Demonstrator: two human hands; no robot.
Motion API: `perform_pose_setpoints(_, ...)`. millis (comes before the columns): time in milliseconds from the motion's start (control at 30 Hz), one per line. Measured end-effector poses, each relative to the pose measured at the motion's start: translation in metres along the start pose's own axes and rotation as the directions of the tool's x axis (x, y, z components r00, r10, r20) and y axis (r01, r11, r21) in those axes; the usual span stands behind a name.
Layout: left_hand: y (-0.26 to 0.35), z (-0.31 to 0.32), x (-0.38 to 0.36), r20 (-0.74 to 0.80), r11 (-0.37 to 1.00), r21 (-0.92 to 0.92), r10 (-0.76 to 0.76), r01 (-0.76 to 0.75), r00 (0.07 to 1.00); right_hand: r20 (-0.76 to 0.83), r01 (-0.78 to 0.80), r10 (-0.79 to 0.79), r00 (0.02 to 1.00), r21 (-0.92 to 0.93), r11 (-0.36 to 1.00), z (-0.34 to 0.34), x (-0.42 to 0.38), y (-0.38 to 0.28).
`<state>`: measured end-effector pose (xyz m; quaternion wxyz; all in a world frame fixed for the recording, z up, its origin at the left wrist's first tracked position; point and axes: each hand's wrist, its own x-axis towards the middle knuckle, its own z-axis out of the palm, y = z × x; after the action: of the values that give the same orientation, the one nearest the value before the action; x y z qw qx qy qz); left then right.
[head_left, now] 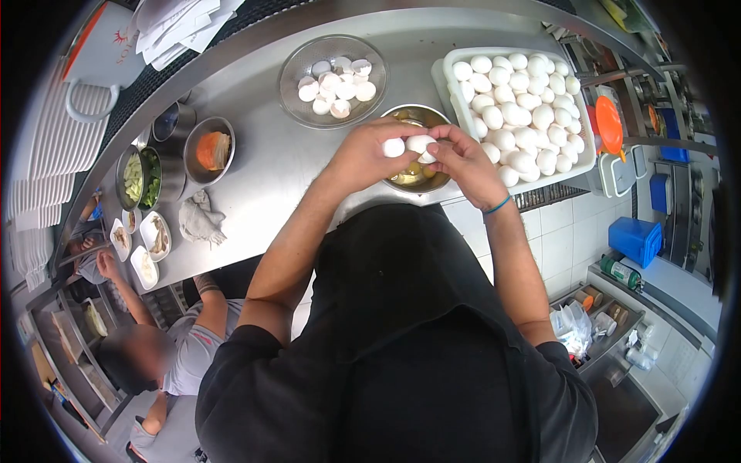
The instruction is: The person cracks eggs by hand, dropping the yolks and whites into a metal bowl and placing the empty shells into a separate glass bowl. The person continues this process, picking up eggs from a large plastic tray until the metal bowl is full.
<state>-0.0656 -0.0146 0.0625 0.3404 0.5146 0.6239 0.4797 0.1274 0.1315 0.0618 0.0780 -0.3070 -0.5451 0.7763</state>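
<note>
Over a steel bowl (395,184) with cracked raw egg in it, both hands come together. A white egg (419,143) sits between the fingertips of my left hand (356,158) and my right hand (469,168), both closed on it. My left hand also has a second white, rounded egg or shell piece (393,147) in its fingers. Yolks (421,171) show in the bowl below. Just right of the bowl, a white plastic tub (449,86) is piled with whole white eggs (526,116). Behind my left hand, a wire-mesh strainer (297,65) holds several empty eggshells (338,87).
Left on the steel counter (255,147) are a crumpled grey cloth (202,217), a bowl with orange food (212,150), containers of chopped greens (152,176) and small white dishes (158,235). A co-worker (189,347) is at the lower left. Stacked white plates (42,147) line the far left.
</note>
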Motion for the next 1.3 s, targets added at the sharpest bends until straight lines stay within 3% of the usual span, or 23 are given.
perform_pose_setpoints(333,-0.001,-0.005,-0.001,0.01,0.99,0.134,0.04,-0.041,0.999,0.062,-0.009,0.024,0.998,-0.237,0.971,-0.008,-0.004,-0.013)
perform_pose_setpoints(433,-0.004,-0.007,-0.003,0.014,0.984,0.179,0.025,-0.027,1.0,0.101,0.073,-0.043,0.994,-0.319,0.945,-0.011,0.001,-0.004)
perform_pose_setpoints(533,-0.009,-0.005,-0.008,-0.012,0.968,0.251,0.014,-0.01,1.0,0.072,0.167,-0.154,0.986,-0.564,0.809,-0.009,0.005,-0.002)
perform_pose_setpoints(633,-0.013,-0.007,-0.01,-0.052,0.941,0.335,-0.032,0.047,0.998,0.075,0.164,-0.164,0.984,-0.751,0.64,-0.002,0.008,-0.014)
perform_pose_setpoints(733,-0.02,-0.015,-0.012,-0.192,0.917,0.382,-0.037,0.11,0.981,0.193,0.281,-0.272,0.943,-0.899,0.336,0.0,0.023,-0.014)
perform_pose_setpoints(833,-0.033,-0.037,-0.003,-0.391,0.9,0.426,0.095,0.089,0.915,0.184,0.325,-0.358,0.915,-0.861,0.39,0.024,0.043,-0.032)
perform_pose_setpoints(900,-0.041,-0.053,0.005,-0.496,0.868,0.494,0.238,0.046,0.835,0.053,0.353,-0.445,0.894,-0.694,0.628,0.053,0.051,-0.051)
perform_pose_setpoints(933,-0.041,-0.059,0.005,-0.519,0.865,0.494,0.22,0.08,0.826,0.049,0.399,-0.52,0.853,-0.703,0.589,0.061,0.06,-0.049)
perform_pose_setpoints(1000,-0.036,-0.068,0.005,-0.563,0.86,0.49,0.185,0.144,0.805,0.047,0.478,-0.659,0.75,-0.727,0.492,0.063,0.075,-0.042)
perform_pose_setpoints(1133,-0.025,-0.072,-0.01,-0.614,0.935,0.185,-0.131,0.304,0.778,0.056,0.367,-0.574,0.817,-0.818,0.443,0.042,0.056,-0.051)
perform_pose_setpoints(1200,-0.036,-0.07,-0.021,-0.592,0.926,0.031,-0.287,0.377,0.753,0.035,0.304,-0.636,0.771,-0.897,0.32,0.005,0.054,-0.045)
perform_pose_setpoints(1300,-0.078,-0.059,-0.041,-0.564,0.974,-0.048,-0.209,0.221,0.799,-0.015,0.044,-0.676,0.737,-0.996,0.071,-0.061,0.044,-0.05)
